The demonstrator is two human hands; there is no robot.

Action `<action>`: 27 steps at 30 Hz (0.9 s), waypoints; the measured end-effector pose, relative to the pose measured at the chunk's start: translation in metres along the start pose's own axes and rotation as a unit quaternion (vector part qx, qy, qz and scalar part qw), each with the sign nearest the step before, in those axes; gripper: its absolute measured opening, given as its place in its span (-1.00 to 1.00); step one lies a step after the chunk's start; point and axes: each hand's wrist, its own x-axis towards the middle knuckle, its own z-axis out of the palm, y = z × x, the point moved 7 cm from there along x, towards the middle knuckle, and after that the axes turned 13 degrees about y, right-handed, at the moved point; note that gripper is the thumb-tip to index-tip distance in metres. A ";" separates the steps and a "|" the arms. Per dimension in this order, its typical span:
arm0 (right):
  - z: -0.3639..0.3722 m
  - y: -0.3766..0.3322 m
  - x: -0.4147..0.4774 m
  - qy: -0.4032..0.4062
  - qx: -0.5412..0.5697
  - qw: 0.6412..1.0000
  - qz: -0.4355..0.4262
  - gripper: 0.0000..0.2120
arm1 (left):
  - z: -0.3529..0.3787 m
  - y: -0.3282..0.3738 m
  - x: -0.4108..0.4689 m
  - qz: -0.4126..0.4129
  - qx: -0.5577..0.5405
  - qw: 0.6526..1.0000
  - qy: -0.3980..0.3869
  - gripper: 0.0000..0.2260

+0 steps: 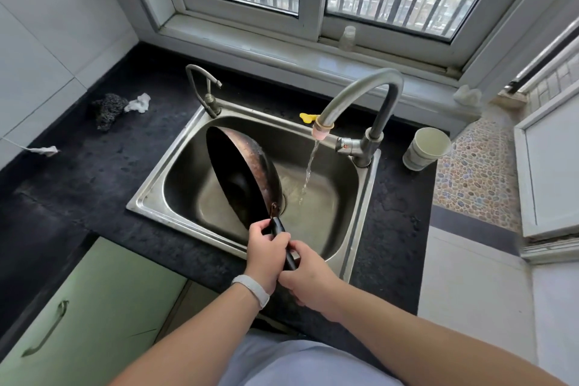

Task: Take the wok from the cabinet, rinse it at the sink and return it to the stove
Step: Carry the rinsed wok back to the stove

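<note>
A dark, worn wok (pixel 242 172) stands tilted on its edge inside the steel sink (pixel 360 210), its hollow facing left. Both hands hold its black handle (pixel 286 246) over the sink's front rim. My left hand (pixel 266 252), with a white band on the wrist, grips the handle nearer the wok. My right hand (pixel 308 279) grips the handle's end. The big tap (pixel 363 94) runs a thin stream of water (pixel 308 172) into the basin to the right of the wok, not onto it.
A small second tap (pixel 205 88) stands at the sink's back left. A steel scourer (pixel 108 110) and crumpled paper (pixel 138 102) lie on the black counter at left. A paper cup (pixel 424 149) stands right of the tap. Green cabinet doors (pixel 78 316) sit below the counter.
</note>
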 end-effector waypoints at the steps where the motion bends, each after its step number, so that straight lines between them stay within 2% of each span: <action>1: -0.002 0.003 0.000 0.003 -0.003 1.000 -0.008 -0.46 | 0.002 -0.003 -0.001 -0.008 0.002 1.000 -0.001 -0.64; 6: -0.017 0.013 0.000 -0.005 0.009 1.000 -0.021 -0.54 | 0.015 -0.020 -0.002 -0.088 -0.028 0.996 0.008 -0.59; 9: -0.021 0.021 -0.003 -0.033 0.011 0.999 -0.011 -0.44 | 0.017 -0.027 -0.005 -0.123 -0.042 0.991 0.030 -0.81; 10: -0.021 0.023 -0.004 -0.038 0.005 0.999 -0.012 -0.40 | 0.016 -0.030 -0.005 -0.122 -0.040 0.991 0.038 -0.81; 15: -0.032 0.023 -0.011 -0.040 -0.032 0.998 -0.048 -0.25 | 0.015 -0.020 -0.017 -0.066 -0.029 0.997 0.037 -0.65; 27: -0.032 -0.005 -0.044 -0.088 0.009 0.990 -0.113 -0.29 | -0.018 0.027 -0.050 0.050 -0.033 0.997 0.053 -0.73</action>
